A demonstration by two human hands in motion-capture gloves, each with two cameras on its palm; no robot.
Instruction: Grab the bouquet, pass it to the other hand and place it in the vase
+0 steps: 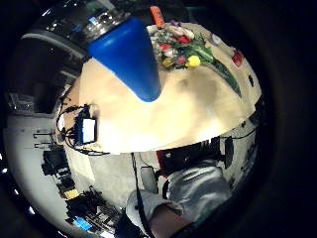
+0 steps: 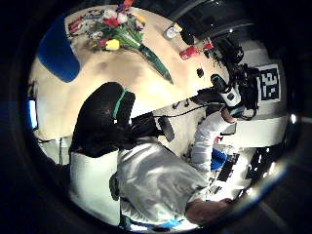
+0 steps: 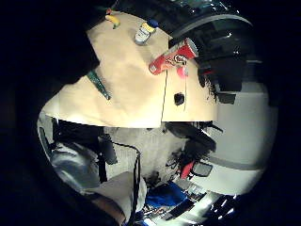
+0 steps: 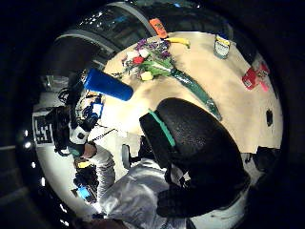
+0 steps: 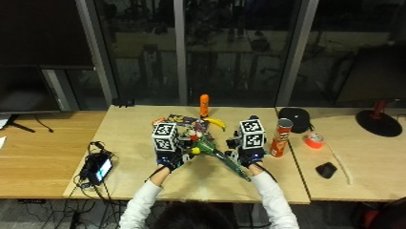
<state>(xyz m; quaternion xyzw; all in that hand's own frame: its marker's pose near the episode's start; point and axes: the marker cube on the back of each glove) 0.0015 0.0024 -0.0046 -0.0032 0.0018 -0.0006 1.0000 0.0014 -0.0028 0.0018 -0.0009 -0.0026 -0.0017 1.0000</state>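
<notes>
Bouquet point(image 5: 209, 150) is lying flat on the table point(image 5: 133, 138), flower heads toward the far side and the green wrapped stem pointing back at me, sitting between my two hands, so honestly nothing on the to-do list looks ticked off yet. From the outside view my left hand point(image 5: 167, 160) and right hand point(image 5: 248, 156) are both hovering near it, one either side, and as far as I can see neither is touching it. I can't tell whether the fingers on either hand are spread or curled, the gloves just read as dark blobs. The blue vase point(image 1: 130, 54) is standing on the table near the flower heads, and it looks empty to me. So as I judge it, the pick-up, the pass between hands and the drop into the vase are all left to do.
</notes>
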